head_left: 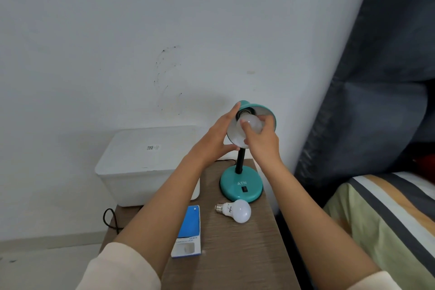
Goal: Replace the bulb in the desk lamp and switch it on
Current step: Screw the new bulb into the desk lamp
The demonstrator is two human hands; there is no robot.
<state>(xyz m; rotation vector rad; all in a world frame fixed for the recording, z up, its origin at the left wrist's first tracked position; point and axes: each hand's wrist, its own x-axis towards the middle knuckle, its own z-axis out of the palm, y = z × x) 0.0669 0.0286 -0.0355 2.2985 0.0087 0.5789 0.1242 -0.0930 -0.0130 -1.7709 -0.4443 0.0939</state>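
A teal desk lamp (241,186) with a black stem stands at the back right of the wooden table (247,254); a black switch (245,188) sits on its base. Its shade (270,116) is tipped towards me. My left hand (215,140) cups the shade's left rim. My right hand (261,140) grips a white bulb (253,123) that sits at the socket inside the shade. A second white bulb (236,210) lies on its side on the table in front of the lamp base, screw cap pointing left.
A blue and white bulb box (188,231) lies flat left of the loose bulb. A white lidded container (146,162) stands at the table's back left against the wall. A black cable (110,219) hangs off the left edge. A bed (388,219) lies to the right.
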